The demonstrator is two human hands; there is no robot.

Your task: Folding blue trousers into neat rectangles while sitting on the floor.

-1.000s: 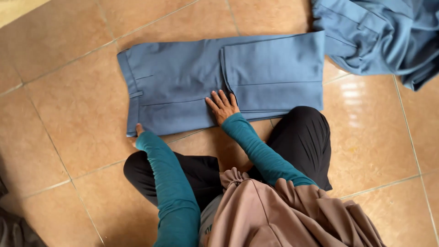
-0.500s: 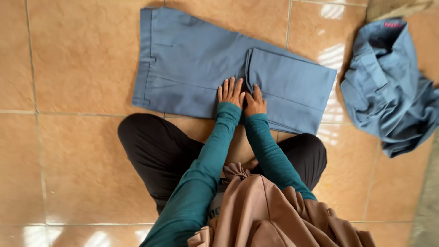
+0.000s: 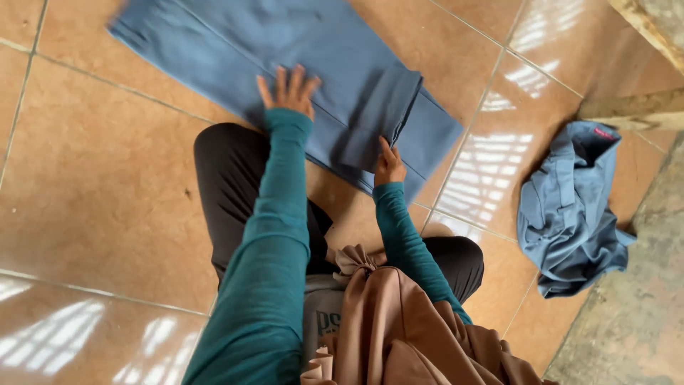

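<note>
We kneel on the floor; folded blue-grey cloth trousers (image 3: 313, 64) lie flat on the tiles just ahead of our knees, running from upper left toward the right.

Left hand (image 3: 288, 91): palm down on the trousers near their middle, fingers (image 3: 296, 75) spread and released, pressing rather than gripping.

Right hand (image 3: 388, 165): at the near edge of the turned-over flap, fingers clenched on the fabric fold, thumb up against it. The flap stands partly raised, not yet laid flat.

To do this fold well, in our judgement: keep the left palm firm so the lower layers do not creep, carry the flap over with its edges matched to the layer beneath, and smooth from the crease outward. A skewed seam or trapped wrinkle seems the main risk.

Surface: glossy orange-brown ceramic floor tiles (image 3: 100, 185) with pale grout lines, window light mirrored in patches. A crumpled blue-grey cloth garment (image 3: 570, 214) lies well apart to the right. Beyond it, a rough grey concrete strip (image 3: 634, 314) borders the tiles. Our dark trousers, teal sleeves and tan draped cloth fill the lower view.
</note>
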